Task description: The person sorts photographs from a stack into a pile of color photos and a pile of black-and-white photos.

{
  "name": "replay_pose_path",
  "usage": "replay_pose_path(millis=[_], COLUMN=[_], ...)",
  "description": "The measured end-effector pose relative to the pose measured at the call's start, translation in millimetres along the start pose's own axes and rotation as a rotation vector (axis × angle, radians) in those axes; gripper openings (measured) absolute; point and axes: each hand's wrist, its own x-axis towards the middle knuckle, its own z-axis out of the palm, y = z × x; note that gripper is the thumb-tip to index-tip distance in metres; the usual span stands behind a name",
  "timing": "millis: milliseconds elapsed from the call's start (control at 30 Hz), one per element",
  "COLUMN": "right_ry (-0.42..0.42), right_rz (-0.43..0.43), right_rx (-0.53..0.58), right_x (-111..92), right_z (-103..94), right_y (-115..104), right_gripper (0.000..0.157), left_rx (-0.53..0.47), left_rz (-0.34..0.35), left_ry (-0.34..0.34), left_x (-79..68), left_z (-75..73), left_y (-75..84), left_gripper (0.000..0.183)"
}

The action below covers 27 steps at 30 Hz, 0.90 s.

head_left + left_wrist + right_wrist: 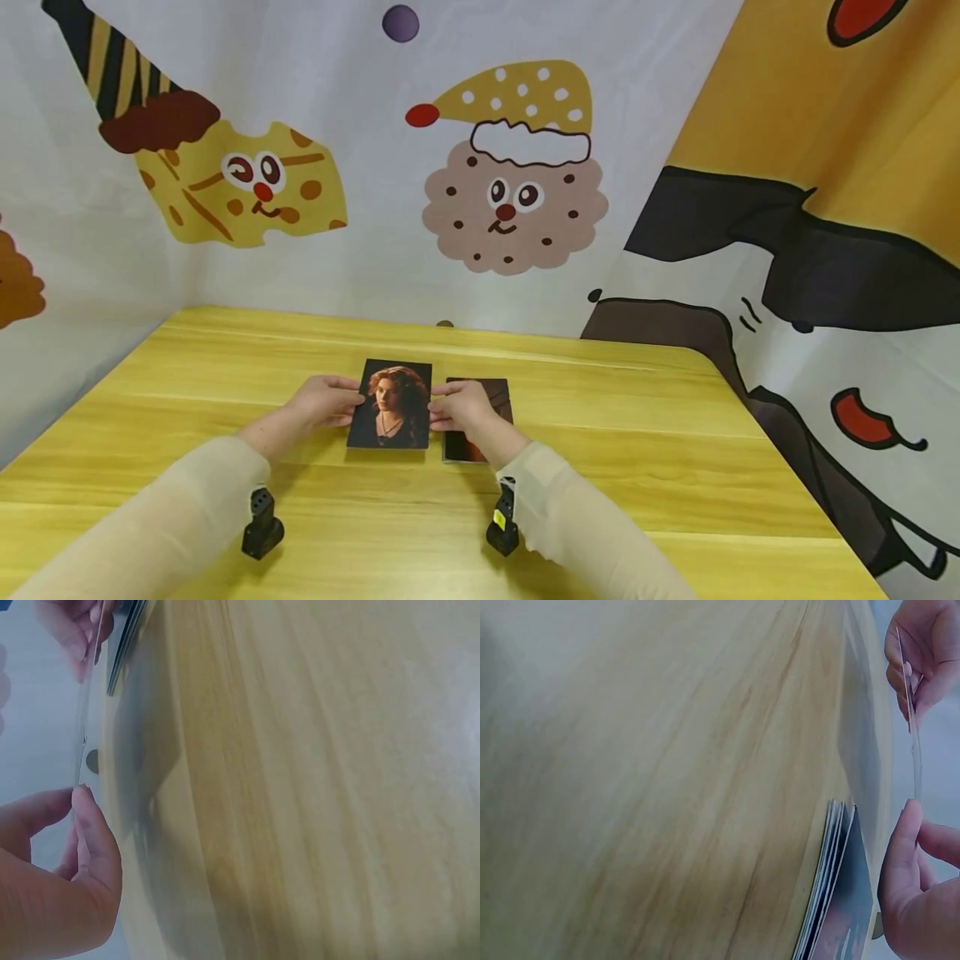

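Note:
A photo print (389, 407) of a person with wavy red hair is held up between both hands, raised over the wooden table. My left hand (325, 402) pinches its left edge between thumb and fingers; my right hand (462, 407) pinches the right edge. Seen edge-on in the right wrist view, the photo print (917, 761) is a thin line above the tabletop. Beside it, partly covered by the right hand and forearm, a small stack of dark photo prints (468, 452) lies on the table. The right wrist view shows several layers in this stack (838, 892).
The yellow wood-grain table (360, 533) reaches back to a white curtain (375, 275) printed with cartoon figures. Black wrist cameras (262, 525) hang below both sleeves, close over the tabletop.

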Motion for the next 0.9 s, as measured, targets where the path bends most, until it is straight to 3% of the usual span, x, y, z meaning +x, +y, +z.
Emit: replay_pose_path(millis=[333, 467, 900], right_ry=[-0.019, 0.001, 0.042], right_rz=[-0.004, 0.002, 0.001], right_rx=[0.016, 0.008, 0.007], right_x=[1, 1, 0], right_z=[-11.3, -18.5, -50.2], right_y=[2, 3, 6], right_gripper=[0.035, 0.037, 0.034], left_rx=[0.012, 0.013, -0.004], left_rz=[-0.017, -0.012, 0.015], left_ry=[0.037, 0.012, -0.036], left_x=[-0.7, -1.1, 6.0], left_z=[-0.2, 1.5, 31.8], left_y=[-1.6, 2.3, 22.0], left_gripper=[0.043, 0.044, 0.044])
